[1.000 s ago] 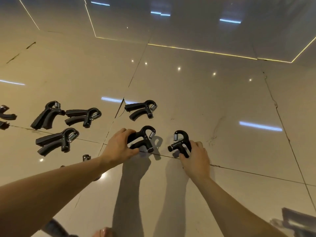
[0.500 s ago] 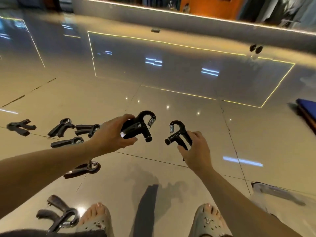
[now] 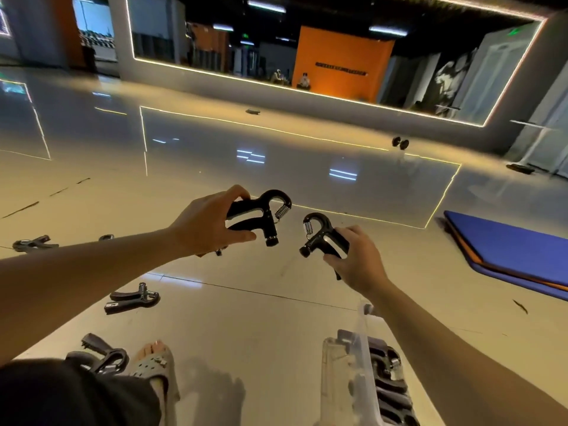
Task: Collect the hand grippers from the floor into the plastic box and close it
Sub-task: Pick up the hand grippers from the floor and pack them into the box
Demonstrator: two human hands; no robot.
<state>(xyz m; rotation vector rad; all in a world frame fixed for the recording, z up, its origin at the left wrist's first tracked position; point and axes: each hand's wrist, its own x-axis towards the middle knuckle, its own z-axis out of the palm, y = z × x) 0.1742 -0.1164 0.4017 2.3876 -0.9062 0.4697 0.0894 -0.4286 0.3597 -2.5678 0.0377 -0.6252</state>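
Your left hand [image 3: 209, 222]: fingers clenched round one hand gripper [image 3: 261, 213], spring end pointing right. Your right hand [image 3: 356, 259] grasps a second gripper [image 3: 319, 238], spring end up-left. Plastic box [image 3: 338, 358] lies on the floor [image 3: 261, 318], back toward you, under your right forearm. Right hand is nearer and probably unloads first.

Two hands show, each holding one hand gripper: the left hand [image 3: 212, 219] grips the upper gripper [image 3: 258, 215], the right hand [image 3: 358, 261] the lower gripper [image 3: 319, 238]. Two more lie whole on the floor [image 3: 276, 318]: the far-left gripper [image 3: 33, 243] and the near gripper [image 3: 132, 298]. Two part-hidden ones peek past the left forearm: a small end [image 3: 106, 237] and a second end [image 3: 219, 251]. The tangle [image 3: 106, 355] beside one sandalled foot [image 3: 155, 361] may be one or two. One plastic box [image 3: 341, 358] holds several, too stacked to count. One dumbbell [image 3: 400, 142], one blue mat [image 3: 507, 250].
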